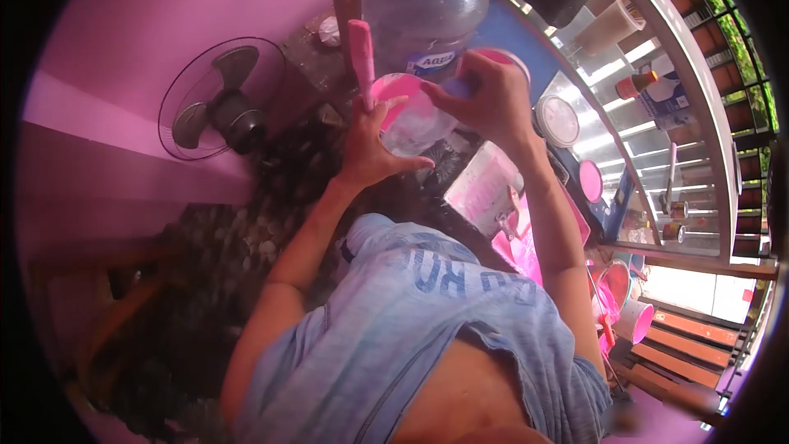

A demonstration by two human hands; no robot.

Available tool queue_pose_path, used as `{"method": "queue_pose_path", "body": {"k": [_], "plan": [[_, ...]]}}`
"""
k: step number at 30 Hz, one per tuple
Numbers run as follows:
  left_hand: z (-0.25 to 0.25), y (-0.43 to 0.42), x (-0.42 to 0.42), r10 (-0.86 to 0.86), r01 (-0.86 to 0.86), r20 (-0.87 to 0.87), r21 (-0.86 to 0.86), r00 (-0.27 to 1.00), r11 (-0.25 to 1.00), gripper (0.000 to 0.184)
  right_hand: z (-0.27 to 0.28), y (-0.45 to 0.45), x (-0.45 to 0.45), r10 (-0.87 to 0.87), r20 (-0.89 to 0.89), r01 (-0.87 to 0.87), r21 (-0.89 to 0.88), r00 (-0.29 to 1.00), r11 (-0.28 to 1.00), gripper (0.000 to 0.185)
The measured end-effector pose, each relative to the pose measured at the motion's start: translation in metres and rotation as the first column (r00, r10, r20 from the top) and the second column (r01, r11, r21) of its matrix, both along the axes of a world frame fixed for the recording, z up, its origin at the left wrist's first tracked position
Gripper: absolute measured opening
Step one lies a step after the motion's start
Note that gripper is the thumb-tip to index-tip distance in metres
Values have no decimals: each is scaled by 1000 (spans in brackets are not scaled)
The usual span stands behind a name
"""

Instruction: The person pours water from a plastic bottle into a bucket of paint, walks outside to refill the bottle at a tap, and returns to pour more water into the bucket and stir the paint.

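Observation:
My left hand point(366, 148) has its thumb spread toward the right. A pink-smeared stick point(361, 53) rises from its fingers and seems held among them. Just beside it is a pink container point(396, 89) with a crumpled clear plastic bag point(417, 129) at its mouth. Over the right side of that container my right hand point(497, 99) curls, thumb and fingers bent around something pale bluish that I cannot make out. Partly behind this hand shows the rim of another pink-and-white tub point(516, 59).
A large blue water jug point(423, 8) stands behind the containers. At left is a fan point(230, 111) near the pink wall. On the right are a round lid point(558, 120), a glass-fronted case point(657, 115) and a paint-smeared box point(485, 185). Pink buckets point(634, 321) sit at lower right.

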State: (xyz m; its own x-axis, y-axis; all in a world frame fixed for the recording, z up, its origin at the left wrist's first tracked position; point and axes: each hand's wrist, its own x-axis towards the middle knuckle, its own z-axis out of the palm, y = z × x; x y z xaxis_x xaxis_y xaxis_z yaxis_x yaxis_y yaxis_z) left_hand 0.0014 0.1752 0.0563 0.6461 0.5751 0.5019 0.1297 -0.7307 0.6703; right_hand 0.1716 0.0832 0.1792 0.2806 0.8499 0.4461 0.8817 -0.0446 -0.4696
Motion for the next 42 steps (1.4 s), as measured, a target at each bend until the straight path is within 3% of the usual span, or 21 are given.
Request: {"method": "queue_pose_path", "body": {"k": [2,5,7,11,14,18,21,23,27,32,33,35,36,38,39,41,42], "plan": [[-2,5,-5,23,-24,-20,-19,1000,1000,94,-8,22,-14,39,-69,-40,-14,997,999,50],[-9,13,-13,62,-63,-31,-43,998,997,76,-18,40,-24,91,-93,-94,-28,991,995,49],[-13,21,-19,54,-55,-36,-25,998,998,67,-22,48,-28,235,-79,-232,44,969,972,45],[-20,33,-31,-123,145,78,-469,989,871,77,-30,57,-32,484,-136,-480,63,865,875,37],[-28,46,-40,-266,247,48,-557,963,793,81,-22,58,-31,620,-108,-620,42,777,784,31],[-15,47,-52,-290,251,49,-649,956,718,99,-8,59,-26,732,-118,-737,8,671,676,23],[-21,49,-60,-350,237,-7,-722,937,650,100,-4,57,-25,797,-158,-808,-6,583,589,19],[-28,50,-64,-386,236,-31,-744,922,625,99,1,53,-26,817,-207,-841,-71,539,537,18],[-14,52,-65,-419,239,-62,-743,906,626,95,-3,53,-22,804,-193,-820,-6,563,573,18],[-3,59,-67,-326,218,-175,-453,929,864,88,-12,47,-11,761,-248,-773,67,599,630,22],[-3,60,-67,-301,201,-213,-391,930,898,87,-14,46,-7,751,-336,-749,167,568,641,21],[-7,60,-69,-246,175,-278,-256,929,951,84,-22,42,4,732,-490,-660,354,472,663,19],[-14,61,-70,-288,208,-222,-324,932,923,82,-32,36,8,630,-722,-562,406,286,721,15],[-28,62,-76,-354,275,-101,-451,930,849,77,-50,25,10,536,-822,-403,432,192,807,12],[-15,52,-73,-371,288,-6,-620,929,730,70,-90,28,12,495,-869,-314,466,12,827,15],[-15,41,-73,-400,344,110,-737,910,582,66,-146,29,2,336,-897,-328,422,-288,845,21],[-14,38,-73,-404,372,169,-782,899,501,64,-149,25,-11,113,-937,-402,248,-329,882,26]]}}
